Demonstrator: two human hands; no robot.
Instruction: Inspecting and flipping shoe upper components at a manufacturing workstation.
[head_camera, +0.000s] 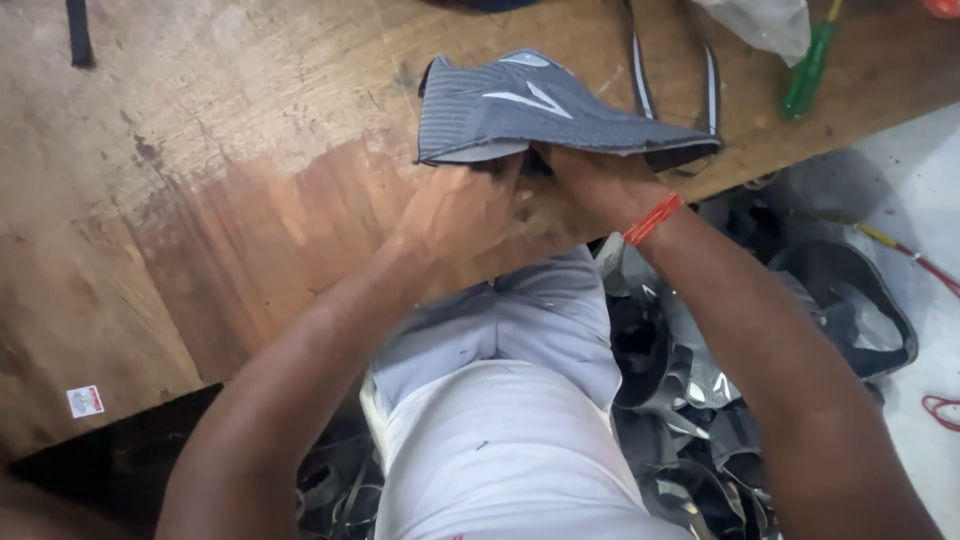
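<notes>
A grey shoe upper (545, 108) with fine stripes and white side marks lies at the near edge of a worn wooden workbench (230, 200). Both of my hands grip its lower edge from underneath. My left hand (455, 215) holds the open heel side, fingers tucked under the fabric. My right hand (590, 180), with a red thread band at the wrist, holds the middle to toe side. The fingertips of both hands are hidden beneath the upper.
A green-handled screwdriver (808, 72) and a clear plastic bag (765, 22) lie at the bench's far right. Two dark straps (640, 75) run behind the upper. Below the bench, a pile of dark shoe uppers (700, 400) sits beside my legs.
</notes>
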